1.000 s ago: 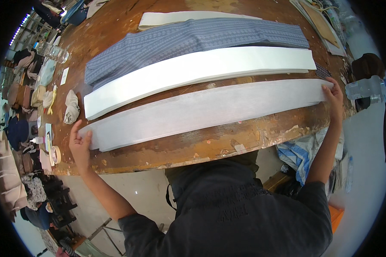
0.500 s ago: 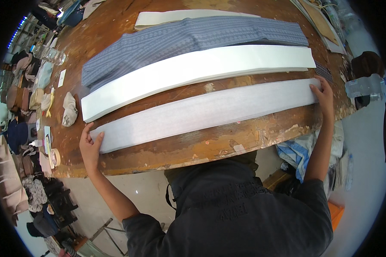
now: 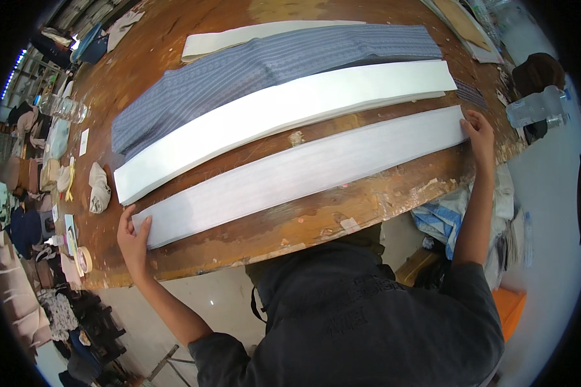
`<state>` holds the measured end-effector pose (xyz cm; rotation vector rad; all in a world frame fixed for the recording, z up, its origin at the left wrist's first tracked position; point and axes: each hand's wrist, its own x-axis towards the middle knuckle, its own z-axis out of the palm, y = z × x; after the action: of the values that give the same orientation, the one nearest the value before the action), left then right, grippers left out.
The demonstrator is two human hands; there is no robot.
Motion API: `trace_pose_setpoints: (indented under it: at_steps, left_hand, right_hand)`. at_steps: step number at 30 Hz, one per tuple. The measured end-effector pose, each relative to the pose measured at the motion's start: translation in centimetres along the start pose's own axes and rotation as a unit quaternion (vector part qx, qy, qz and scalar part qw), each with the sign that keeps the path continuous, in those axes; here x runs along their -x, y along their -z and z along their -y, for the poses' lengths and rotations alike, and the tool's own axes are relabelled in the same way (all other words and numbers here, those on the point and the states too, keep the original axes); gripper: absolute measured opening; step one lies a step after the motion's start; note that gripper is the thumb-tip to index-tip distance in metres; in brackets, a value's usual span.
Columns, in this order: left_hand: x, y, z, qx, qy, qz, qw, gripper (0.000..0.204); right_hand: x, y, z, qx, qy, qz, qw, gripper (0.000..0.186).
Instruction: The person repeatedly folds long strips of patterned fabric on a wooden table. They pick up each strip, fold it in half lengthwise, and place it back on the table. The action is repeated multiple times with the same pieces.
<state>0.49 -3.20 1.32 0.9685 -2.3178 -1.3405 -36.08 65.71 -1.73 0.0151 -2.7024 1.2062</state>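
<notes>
A long stack of thin whitish fabric strips (image 3: 290, 174) lies lengthwise in front of me on the worn brown table (image 3: 303, 226). My left hand (image 3: 133, 240) grips its left end, thumb on top and fingers curled round the far corner. At the opposite end my right hand (image 3: 481, 137) is closed on the short edge, thumb and fingertips at the corner. Just beyond lies a second, brighter white stack of strips (image 3: 284, 119), not touched by either hand. Behind that is a folded blue-grey patterned cloth (image 3: 265, 74), partly covered by the bright stack.
A cream strip (image 3: 206, 44) lies behind the patterned cloth. On the left are a crumpled beige cloth (image 3: 99, 188), a tape roll (image 3: 84, 259) and a clear bottle (image 3: 64, 108). Another plastic bottle (image 3: 539, 108) is at the right edge. Bags (image 3: 440, 216) sit below the table.
The view has turned slightly, so the table's things sit a little further left. My right thumb has drawn back from the strip's top to its end edge; my left hand keeps its hold.
</notes>
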Motion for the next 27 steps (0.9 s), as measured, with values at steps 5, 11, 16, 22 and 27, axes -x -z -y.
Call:
trace_pose_setpoints:
  at_steps: [5,11,16,22,27]
  left_hand:
    - [0.0,-0.1,0.3,-0.014,-0.001,-0.015,1.0,0.047]
    - [-0.1,-0.2,0.6,-0.02,-0.011,-0.02,1.0,0.046]
    - [0.3,0.5,0.4,-0.053,0.021,-0.028,0.998,0.044]
    - [1.3,1.3,0.6,0.009,0.006,-0.041,0.999,0.042]
    - [1.5,1.1,0.7,0.003,0.016,-0.06,0.998,0.043]
  right_hand:
    - [0.1,-0.1,0.3,0.049,0.013,-0.031,0.998,0.032]
    - [-0.1,-0.4,0.3,0.066,-0.005,-0.044,0.997,0.034]
    - [0.0,-0.5,-0.5,0.057,0.009,-0.047,0.997,0.032]
    - [-0.3,-0.8,-1.1,0.01,0.016,-0.038,0.999,0.03]
    - [-0.3,-0.8,-1.4,0.0,0.012,-0.034,0.999,0.029]
